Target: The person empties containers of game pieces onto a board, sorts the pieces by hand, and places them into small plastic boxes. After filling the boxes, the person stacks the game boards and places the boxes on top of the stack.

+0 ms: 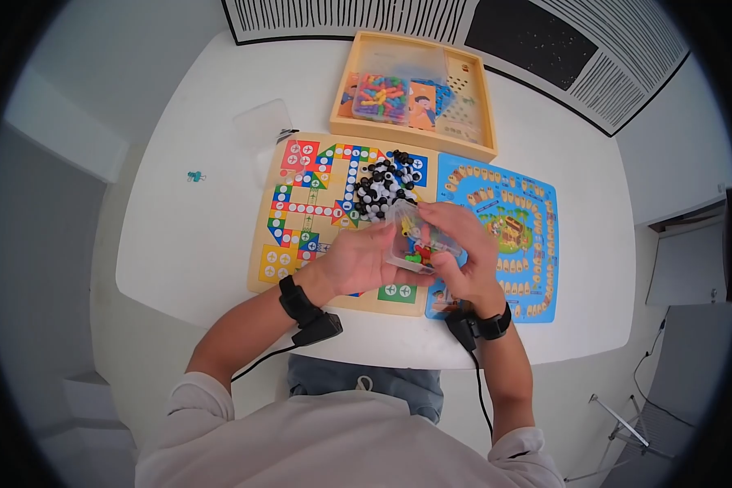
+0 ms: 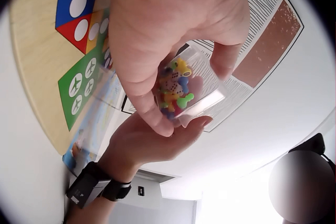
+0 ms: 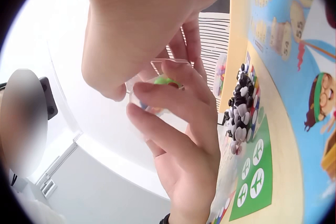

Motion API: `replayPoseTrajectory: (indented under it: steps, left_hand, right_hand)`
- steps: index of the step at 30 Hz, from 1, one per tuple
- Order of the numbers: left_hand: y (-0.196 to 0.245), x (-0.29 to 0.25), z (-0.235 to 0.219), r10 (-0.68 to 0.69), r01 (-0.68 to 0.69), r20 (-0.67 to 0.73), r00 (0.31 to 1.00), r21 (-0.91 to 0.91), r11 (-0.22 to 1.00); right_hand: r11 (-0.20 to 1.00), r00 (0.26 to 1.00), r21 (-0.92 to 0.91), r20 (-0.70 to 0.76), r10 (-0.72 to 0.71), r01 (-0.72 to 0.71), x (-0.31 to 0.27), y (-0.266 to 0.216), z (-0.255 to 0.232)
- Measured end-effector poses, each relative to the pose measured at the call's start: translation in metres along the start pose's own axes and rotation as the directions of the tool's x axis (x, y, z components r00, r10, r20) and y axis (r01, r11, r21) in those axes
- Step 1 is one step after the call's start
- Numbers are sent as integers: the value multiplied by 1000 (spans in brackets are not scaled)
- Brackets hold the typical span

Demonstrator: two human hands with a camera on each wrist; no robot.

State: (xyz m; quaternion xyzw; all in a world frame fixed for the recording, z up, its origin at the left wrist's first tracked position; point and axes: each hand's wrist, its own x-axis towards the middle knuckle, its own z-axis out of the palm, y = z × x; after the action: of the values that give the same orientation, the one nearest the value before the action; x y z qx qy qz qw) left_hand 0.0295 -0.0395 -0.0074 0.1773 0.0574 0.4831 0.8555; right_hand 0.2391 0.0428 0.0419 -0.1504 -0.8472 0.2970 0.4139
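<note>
A small clear plastic box (image 1: 400, 218) is held between both hands above the ludo board (image 1: 262, 281). Inside are colourful pawns (image 2: 185, 100) and dotted dice (image 2: 172, 85). My left hand (image 1: 356, 262) grips the box from the left, its fingers wrapped under and along the side in the left wrist view. From the other side my right hand (image 1: 470, 248) holds it, thumb near the front corner and fingers over the far edge. Just beyond the box, a heap of black and white pieces (image 1: 385, 185) lies on the board.
A blue game board (image 1: 545, 244) adjoins the ludo board on the right. Behind them stands a wooden tray (image 1: 488, 122) with a box of coloured pegs (image 1: 381, 99) inside. A clear lid (image 1: 262, 122) and a small teal clip (image 1: 196, 176) lie on the left of the white table (image 1: 179, 236).
</note>
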Motion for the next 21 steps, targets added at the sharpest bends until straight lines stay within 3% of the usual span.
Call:
replayPoseTrajectory:
  steps: [1,3,4,6,7,11,13,17,19,21]
  left_hand:
    - [1,1,0,-1,1,1,1000,0,1000]
    - [4,4,3,-89,95,85,992,-74,993]
    - [4,5,6,-90,96,86,992,-74,993]
    - [4,8,13,-126,131,111,986,-39,991]
    - [3,8,12,-126,131,111,986,-40,991]
    - [3,9,10,-154,160,99,983,-52,986]
    - [4,8,12,-162,165,71,984,-37,986]
    - [6,9,9,-67,67,8,998,-4,998]
    - [13,7,10,-13,14,-25,1000,43,999]
    - [24,5,17,179,-140,-175,968,217,966]
  right_hand:
    - [1000,1000,-1,-1,0,0,-4,4,0]
    - [942,968,258,-75,240,-214,-15,12,2]
    - [942,968,257,-76,241,-215,-15,12,3]
    - [864,893,354,-142,428,-358,-15,13,4]
    - [865,885,341,-156,439,-369,-15,15,6]
    - [737,825,510,-89,558,-444,-13,22,7]
    - [613,730,578,-43,682,-538,-10,21,9]
    - [603,714,572,-43,699,-556,-10,26,13]
    - [620,776,638,-57,628,-456,-11,31,17]
    - [661,783,606,-98,614,-443,-11,32,18]
